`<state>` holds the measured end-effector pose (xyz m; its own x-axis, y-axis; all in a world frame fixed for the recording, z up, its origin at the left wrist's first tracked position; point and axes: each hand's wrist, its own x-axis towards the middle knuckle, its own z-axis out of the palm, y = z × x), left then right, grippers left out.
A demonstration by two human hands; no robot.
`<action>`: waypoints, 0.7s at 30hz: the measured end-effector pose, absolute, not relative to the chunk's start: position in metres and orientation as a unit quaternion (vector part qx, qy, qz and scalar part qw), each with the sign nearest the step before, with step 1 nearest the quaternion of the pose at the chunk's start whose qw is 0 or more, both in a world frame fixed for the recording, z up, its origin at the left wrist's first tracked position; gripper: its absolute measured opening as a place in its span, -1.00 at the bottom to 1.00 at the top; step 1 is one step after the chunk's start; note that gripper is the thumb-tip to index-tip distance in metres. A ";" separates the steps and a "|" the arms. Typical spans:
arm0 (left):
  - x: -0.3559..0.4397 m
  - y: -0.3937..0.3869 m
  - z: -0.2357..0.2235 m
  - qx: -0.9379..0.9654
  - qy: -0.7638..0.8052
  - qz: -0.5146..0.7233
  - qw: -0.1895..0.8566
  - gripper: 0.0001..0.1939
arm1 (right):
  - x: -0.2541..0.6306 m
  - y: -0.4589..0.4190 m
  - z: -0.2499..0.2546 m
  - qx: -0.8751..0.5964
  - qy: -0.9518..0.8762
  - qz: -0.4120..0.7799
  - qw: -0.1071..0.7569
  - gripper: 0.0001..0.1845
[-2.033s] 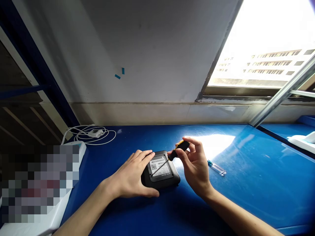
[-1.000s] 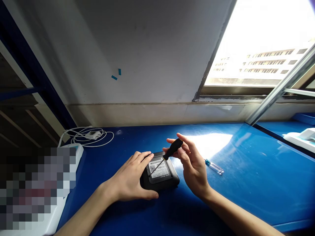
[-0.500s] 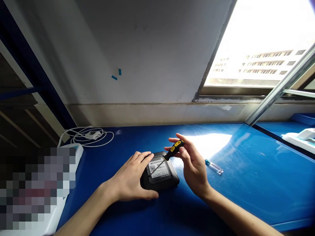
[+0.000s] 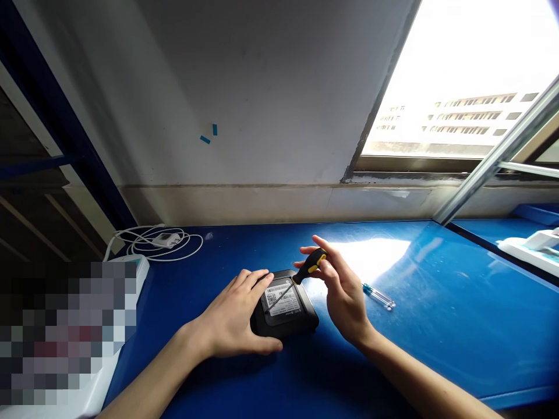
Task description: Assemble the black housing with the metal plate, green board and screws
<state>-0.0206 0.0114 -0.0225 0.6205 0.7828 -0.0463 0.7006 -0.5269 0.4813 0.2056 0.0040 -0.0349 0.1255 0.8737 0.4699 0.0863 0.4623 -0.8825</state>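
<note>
A black box-shaped device (image 4: 287, 329) lies on the blue table, its labelled face up. The white label (image 4: 283, 299) carries barcodes and a QR code. My left hand (image 4: 236, 317) grips the device's left side, fingers over the far edge and thumb along the near edge. Between the thumb and fingers of my right hand (image 4: 343, 291) is a black and yellow screwdriver (image 4: 311, 266), tilted over the label. Its shaft runs down to the left, and the tip meets the device near the label's lower left corner. Whether a screw sits under the tip is too small to tell.
A clear screwdriver with a teal end (image 4: 379, 297) lies right of my right hand. White cable with a plug (image 4: 166, 239) is coiled at the back left. A white device (image 4: 140, 273), partly pixelated, stands at the left. The blue table (image 4: 437, 326) meets the wall behind.
The screwdriver's handle has turned in my right fingers, its yellow patches showing at different angles. My right fingers have loosened and spread slightly. My left hand and the device stay put.
</note>
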 end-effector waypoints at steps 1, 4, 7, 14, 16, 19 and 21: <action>-0.020 0.012 -0.023 0.869 0.426 0.088 0.235 0.12 | 0.206 0.005 -0.035 -0.415 -0.587 0.300 0.628 -0.60; -0.020 0.012 -0.023 0.869 0.423 0.096 0.240 0.13 | 0.208 0.008 -0.035 -0.429 -0.596 0.267 0.624 -0.67; -0.021 0.011 -0.024 0.868 0.422 0.099 0.242 0.14 | 0.210 0.012 -0.038 -0.444 -0.591 0.280 0.613 -0.68; -0.021 0.011 -0.023 0.870 0.428 0.080 0.229 0.17 | 0.213 0.018 -0.042 -0.452 -0.578 0.321 0.599 -0.49; -0.020 0.010 -0.022 0.870 0.431 0.074 0.229 0.18 | 0.212 0.018 -0.041 -0.474 -0.579 0.302 0.591 -0.48; -0.020 0.010 -0.021 0.870 0.433 0.070 0.227 0.19 | 0.211 0.017 -0.040 -0.485 -0.578 0.292 0.587 -0.55; -0.020 0.010 -0.021 0.871 0.431 0.069 0.225 0.19 | 0.211 0.015 -0.041 -0.476 -0.577 0.303 0.590 -0.56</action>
